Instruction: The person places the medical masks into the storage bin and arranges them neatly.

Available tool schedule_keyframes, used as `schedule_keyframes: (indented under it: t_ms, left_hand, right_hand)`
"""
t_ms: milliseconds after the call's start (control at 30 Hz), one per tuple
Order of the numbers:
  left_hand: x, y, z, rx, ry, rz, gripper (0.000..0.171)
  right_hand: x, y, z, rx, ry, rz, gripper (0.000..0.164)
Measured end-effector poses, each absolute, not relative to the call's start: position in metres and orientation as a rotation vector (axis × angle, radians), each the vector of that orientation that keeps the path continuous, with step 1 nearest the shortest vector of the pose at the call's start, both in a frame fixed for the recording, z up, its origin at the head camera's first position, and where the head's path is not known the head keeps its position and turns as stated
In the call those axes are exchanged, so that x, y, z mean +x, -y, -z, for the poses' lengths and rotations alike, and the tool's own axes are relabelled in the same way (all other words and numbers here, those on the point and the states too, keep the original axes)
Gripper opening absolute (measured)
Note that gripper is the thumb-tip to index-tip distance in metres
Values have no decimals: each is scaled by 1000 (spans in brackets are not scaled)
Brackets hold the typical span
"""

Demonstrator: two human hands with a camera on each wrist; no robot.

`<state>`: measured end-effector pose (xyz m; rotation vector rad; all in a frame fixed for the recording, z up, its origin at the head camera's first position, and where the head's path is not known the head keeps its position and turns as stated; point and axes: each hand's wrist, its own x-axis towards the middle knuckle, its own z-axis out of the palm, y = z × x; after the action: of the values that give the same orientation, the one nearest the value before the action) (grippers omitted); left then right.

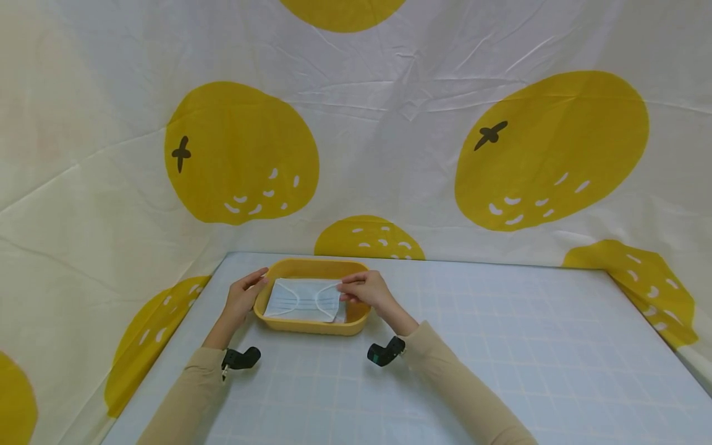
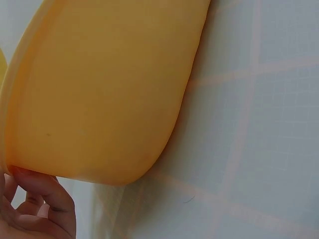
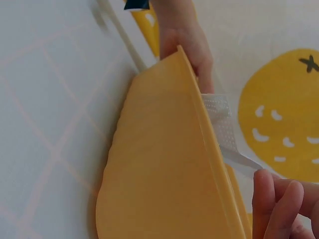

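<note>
A yellow oval tub [image 1: 311, 329] stands on the table toward the back left. Inside lies a pale blue pleated face mask [image 1: 303, 295] with white ear loops, its right part raised near the tub's rim. Another white edge shows beneath its lower right corner. My right hand [image 1: 364, 289] pinches the mask at its upper right edge; in the right wrist view a white strip runs from the mask [image 3: 219, 107] to the fingertips [image 3: 264, 184]. With thumb and fingers, my left hand [image 1: 243, 298] grips the tub's left end at the rim, seen also in the left wrist view.
The table [image 1: 473, 346] carries a light blue gridded cover, with bare surface right of the tub and in front. A white cloth [image 1: 389, 148] printed with yellow fruit hangs close behind the tub and along the left side. Dark wrist cameras [image 1: 386, 352] jut inward from both sleeves.
</note>
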<state>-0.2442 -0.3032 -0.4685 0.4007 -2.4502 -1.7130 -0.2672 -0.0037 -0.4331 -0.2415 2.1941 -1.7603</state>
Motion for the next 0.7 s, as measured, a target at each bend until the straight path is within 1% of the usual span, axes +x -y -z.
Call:
schedule_keyframes:
  t_ms: [233,567,700]
  left_hand:
    - [-245,303,469,413,2449,1715,45]
    - [-246,302,469,432,2457,1722,46]
    - [-245,303,469,423,2452,1720,46]
  right_hand:
    - [-266,6,436,-240,-2259,1756,23]
    - [-261,12,440,-318,-2404,1730,16]
    - [-260,12,440,-316,-2428,1713,18]
